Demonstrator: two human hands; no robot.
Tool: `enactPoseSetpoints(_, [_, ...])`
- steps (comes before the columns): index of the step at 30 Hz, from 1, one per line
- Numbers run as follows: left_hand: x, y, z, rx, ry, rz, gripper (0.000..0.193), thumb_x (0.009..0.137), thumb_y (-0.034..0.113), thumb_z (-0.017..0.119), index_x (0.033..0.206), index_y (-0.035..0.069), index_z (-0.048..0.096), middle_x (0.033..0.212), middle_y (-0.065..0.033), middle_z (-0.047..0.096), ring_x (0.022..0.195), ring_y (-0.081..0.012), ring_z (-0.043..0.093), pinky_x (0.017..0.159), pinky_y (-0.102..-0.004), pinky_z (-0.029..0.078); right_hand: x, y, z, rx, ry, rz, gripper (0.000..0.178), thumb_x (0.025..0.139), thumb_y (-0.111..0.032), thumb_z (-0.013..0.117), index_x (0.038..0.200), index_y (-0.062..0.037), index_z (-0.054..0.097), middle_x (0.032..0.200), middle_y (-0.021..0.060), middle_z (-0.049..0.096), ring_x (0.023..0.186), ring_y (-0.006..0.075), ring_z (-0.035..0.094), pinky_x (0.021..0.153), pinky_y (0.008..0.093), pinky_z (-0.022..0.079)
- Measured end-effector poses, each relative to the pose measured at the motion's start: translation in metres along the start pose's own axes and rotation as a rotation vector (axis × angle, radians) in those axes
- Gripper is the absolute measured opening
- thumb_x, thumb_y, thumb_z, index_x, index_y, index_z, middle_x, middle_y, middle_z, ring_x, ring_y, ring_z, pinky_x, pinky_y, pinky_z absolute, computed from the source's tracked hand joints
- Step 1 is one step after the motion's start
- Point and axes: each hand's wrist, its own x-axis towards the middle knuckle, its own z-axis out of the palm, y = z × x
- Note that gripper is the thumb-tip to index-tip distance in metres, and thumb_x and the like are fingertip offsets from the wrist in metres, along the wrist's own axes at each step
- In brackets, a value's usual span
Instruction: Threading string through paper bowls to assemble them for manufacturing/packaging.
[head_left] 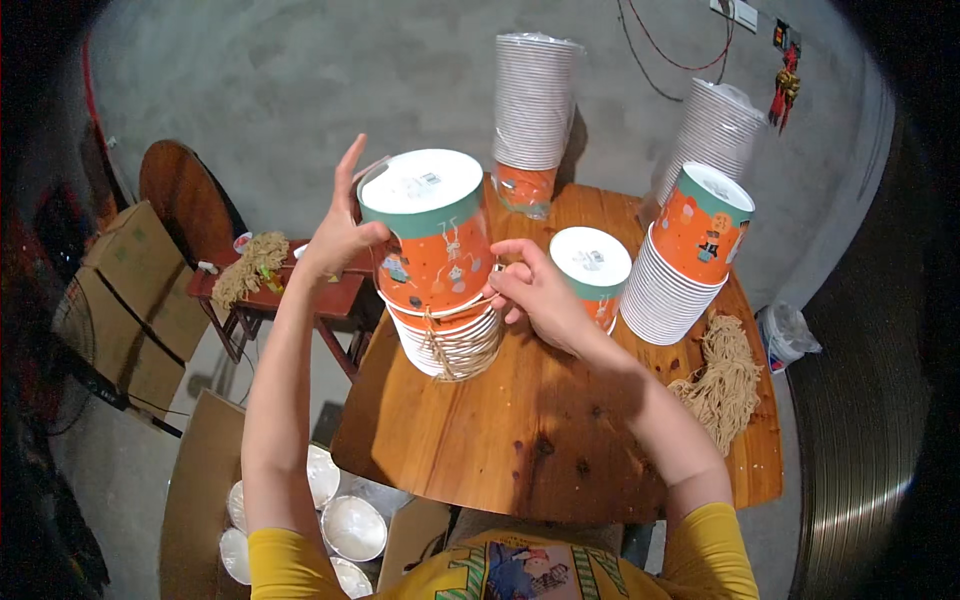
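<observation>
An upside-down orange paper bucket (440, 262) with a green band and white base tops a nested stack on the wooden table (440, 440). My left hand (338, 238) grips its left side, thumb in front and a finger raised beside the base. Beige cords (450, 352) hang over the white rims of the stack below. At the bucket's right lower edge, my right hand (540, 296) pinches a thin cord that runs along the rim; its exact attachment is hidden by the fingers. Another upturned bucket (590, 258) stands just beyond the right hand.
A tall bucket stack (680, 265) stands at right, beside a bundle of beige cords (728, 385). Two plastic-wrapped stacks, one at the back (535, 105), are near the wall. Lower left, a cardboard box (200, 490) contains several white-lined buckets. A small red table (335, 295) stands left.
</observation>
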Motion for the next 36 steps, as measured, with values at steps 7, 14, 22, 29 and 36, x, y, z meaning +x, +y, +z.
enactPoseSetpoints(7, [-0.011, -0.013, 0.008, -0.005, 0.002, -0.048, 0.131, 0.050, 0.069, 0.077, 0.148, 0.020, 0.005, 0.140, -0.0208, 0.033, 0.131, -0.0320, 0.033, 0.108, -0.0431, 0.028, -0.009, 0.004, -0.009, -0.119, -0.024, 0.072, 0.038, 0.091, -0.017, 0.054, 0.123, -0.0040, 0.040, 0.087, 0.0053, 0.062, 0.074, 0.0103, 0.059, 0.056, 0.0221, 0.048])
enactPoseSetpoints(14, [-0.012, -0.017, 0.008, -0.010, 0.010, -0.063, 0.130, 0.051, 0.069, 0.076, 0.148, 0.019, 0.006, 0.140, -0.0217, 0.032, 0.131, -0.0316, 0.033, 0.108, -0.0427, 0.026, -0.021, 0.009, -0.019, -0.245, -0.118, 0.141, 0.034, 0.090, -0.019, 0.055, 0.120, -0.0046, 0.047, 0.089, 0.0016, 0.063, 0.075, 0.0081, 0.060, 0.054, 0.0208, 0.048])
enactPoseSetpoints(22, [-0.006, -0.027, 0.000, -0.010, -0.027, -0.063, 0.128, 0.052, 0.069, 0.075, 0.148, 0.018, 0.008, 0.140, -0.0224, 0.034, 0.132, -0.0312, 0.032, 0.109, -0.0413, 0.025, -0.033, 0.012, -0.023, -0.299, -0.214, 0.223, 0.027, 0.092, -0.022, 0.054, 0.112, -0.0041, 0.053, 0.092, 0.0010, 0.062, 0.075, 0.0062, 0.057, 0.059, 0.0204, 0.048])
enactPoseSetpoints(29, [-0.005, -0.026, 0.003, -0.010, -0.010, -0.050, 0.125, 0.054, 0.067, 0.076, 0.148, 0.019, 0.009, 0.140, -0.0201, 0.035, 0.131, -0.0298, 0.034, 0.108, -0.0409, 0.027, -0.044, 0.014, -0.036, -0.219, -0.243, 0.253, 0.024, 0.094, -0.021, 0.052, 0.110, -0.0030, 0.054, 0.099, 0.0019, 0.061, 0.079, 0.0054, 0.056, 0.064, 0.0191, 0.048])
enactPoseSetpoints(36, [-0.007, -0.022, 0.005, -0.009, -0.032, -0.047, 0.122, 0.058, 0.065, 0.076, 0.148, 0.019, 0.009, 0.142, -0.0192, 0.034, 0.131, -0.0298, 0.034, 0.107, -0.0411, 0.028, -0.049, 0.025, -0.049, -0.219, -0.240, 0.248, 0.026, 0.093, -0.024, 0.053, 0.110, -0.0052, 0.055, 0.097, 0.0018, 0.063, 0.080, 0.0078, 0.058, 0.064, 0.0217, 0.049])
